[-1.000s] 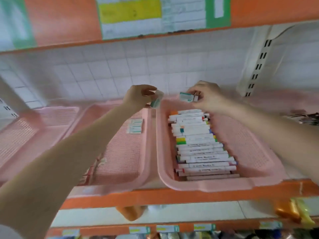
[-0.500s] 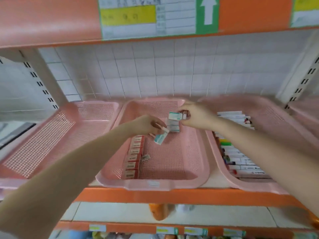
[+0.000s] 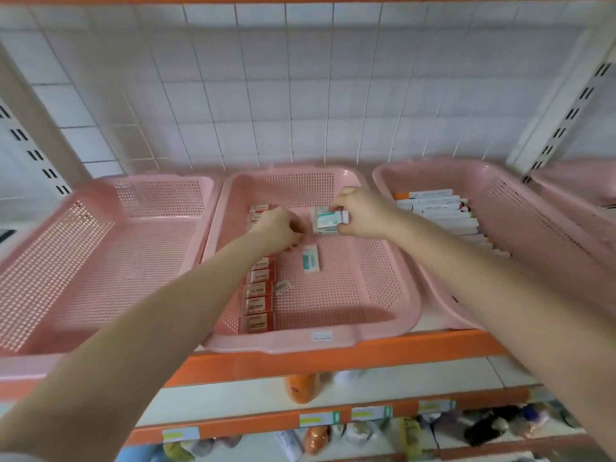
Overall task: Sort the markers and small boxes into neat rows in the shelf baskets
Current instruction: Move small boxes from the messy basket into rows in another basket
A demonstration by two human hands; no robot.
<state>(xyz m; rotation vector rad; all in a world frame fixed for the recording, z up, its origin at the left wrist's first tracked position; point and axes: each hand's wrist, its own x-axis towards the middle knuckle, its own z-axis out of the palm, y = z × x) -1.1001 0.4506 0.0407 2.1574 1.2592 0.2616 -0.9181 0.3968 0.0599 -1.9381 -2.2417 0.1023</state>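
Let go of one teal box within the last half second: left it flat and loose on the mesh floor of the middle basket, just beside the left hand and apart from the row of red boxes along the left wall. Curled the left fingers over that row; could not tell whether anything stayed inside them. Pinched a second teal box in the right hand, low over the small teal stack at the back. Left the markers lined up in the right basket. Judged the dropped box delivered but not yet squared into a row.
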